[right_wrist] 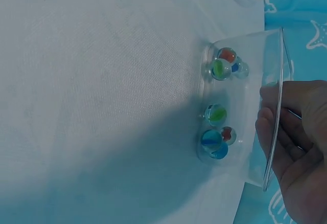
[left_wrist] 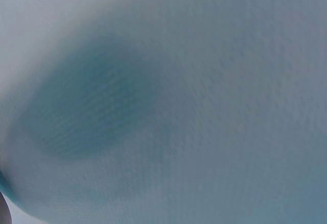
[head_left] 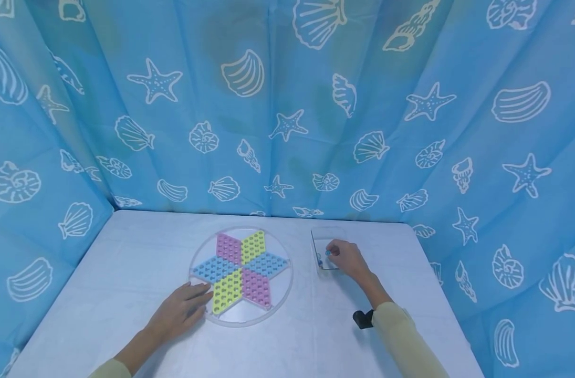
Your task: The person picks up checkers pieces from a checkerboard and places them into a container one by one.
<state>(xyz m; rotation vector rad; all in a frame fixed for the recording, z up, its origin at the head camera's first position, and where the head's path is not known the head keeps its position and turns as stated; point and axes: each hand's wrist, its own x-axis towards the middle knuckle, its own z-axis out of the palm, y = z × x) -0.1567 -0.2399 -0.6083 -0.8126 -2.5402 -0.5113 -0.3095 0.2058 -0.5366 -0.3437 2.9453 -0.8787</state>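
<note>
My right hand (head_left: 347, 258) reaches over a clear plastic box (head_left: 321, 231). At its fingertips a small blue marble (head_left: 328, 253) shows in the head view. The right wrist view has the fingers (right_wrist: 265, 127) drawn together inside the box rim; what they pinch is hidden there. Several glass marbles, among them a green one (right_wrist: 217, 114) and a blue one (right_wrist: 211, 140), lie on the box's bottom. My left hand (head_left: 180, 311) rests on the table, fingertips touching the left edge of a round Chinese checkers board (head_left: 280, 294) with a pink, yellow and blue star.
A white cloth covers the table (head_left: 140, 252). Blue curtains (head_left: 268, 131) printed with shells and starfish hang behind it and at both sides. A black strap mount (head_left: 363, 318) sits on the right wrist. The left wrist view holds only blurred cloth and shadow.
</note>
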